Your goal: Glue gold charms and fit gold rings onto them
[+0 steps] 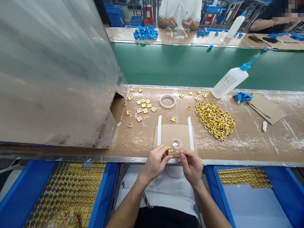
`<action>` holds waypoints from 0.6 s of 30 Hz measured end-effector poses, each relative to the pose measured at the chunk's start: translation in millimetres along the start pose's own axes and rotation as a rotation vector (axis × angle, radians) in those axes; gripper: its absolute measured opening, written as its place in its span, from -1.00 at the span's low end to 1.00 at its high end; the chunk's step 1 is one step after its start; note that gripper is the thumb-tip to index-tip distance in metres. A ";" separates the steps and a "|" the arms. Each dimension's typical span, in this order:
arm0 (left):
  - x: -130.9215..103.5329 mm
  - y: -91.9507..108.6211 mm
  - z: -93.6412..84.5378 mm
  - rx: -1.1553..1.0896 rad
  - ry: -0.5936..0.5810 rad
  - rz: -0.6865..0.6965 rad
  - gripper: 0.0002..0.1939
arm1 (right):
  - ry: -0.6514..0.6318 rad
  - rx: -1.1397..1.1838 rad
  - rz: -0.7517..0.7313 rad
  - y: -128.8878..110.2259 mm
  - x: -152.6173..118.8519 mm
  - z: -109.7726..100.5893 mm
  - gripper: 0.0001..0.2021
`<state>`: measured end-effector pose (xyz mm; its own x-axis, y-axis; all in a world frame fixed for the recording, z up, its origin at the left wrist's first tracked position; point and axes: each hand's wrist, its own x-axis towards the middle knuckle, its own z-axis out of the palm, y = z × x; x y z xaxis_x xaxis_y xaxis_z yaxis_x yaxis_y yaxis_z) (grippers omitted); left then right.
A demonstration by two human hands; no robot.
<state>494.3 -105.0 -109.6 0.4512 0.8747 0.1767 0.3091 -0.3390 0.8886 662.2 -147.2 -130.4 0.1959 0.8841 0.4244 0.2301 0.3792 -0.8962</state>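
My left hand [155,161] pinches a small gold piece [170,152] at the bench's front edge. Close on its right, my right hand [192,164] holds a thin stick [177,153] whose tip meets the gold piece. Just beyond my fingers, a small clear round dish [177,143] rests on a cardboard pad [174,131] taped down with white strips. One gold square piece [173,118] lies behind the pad, and several more [142,105] are spread to the left. A heap of gold rings [215,120] is at the right.
A large metal housing [54,72] stands at the left. Behind are a tape roll [167,101], a glue bottle [230,82] and a green belt [166,65]. Blue trays with gold pieces flank me, left [110,190] and right [212,186]. Another person's hands [180,23] work across the belt.
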 end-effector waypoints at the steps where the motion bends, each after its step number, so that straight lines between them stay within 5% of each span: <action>1: -0.1 -0.1 0.0 0.001 0.003 0.003 -0.87 | 0.000 -0.002 0.000 0.1 0.1 -0.1 -0.91; 18: -0.6 0.2 0.7 -0.011 -0.007 -0.020 -0.85 | 0.004 -0.028 0.000 0.2 -0.8 0.3 -0.90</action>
<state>494.7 -105.9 -109.9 0.4510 0.8788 0.1557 0.3087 -0.3173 0.8967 661.8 -147.7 -130.9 0.1996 0.8828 0.4252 0.2563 0.3717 -0.8922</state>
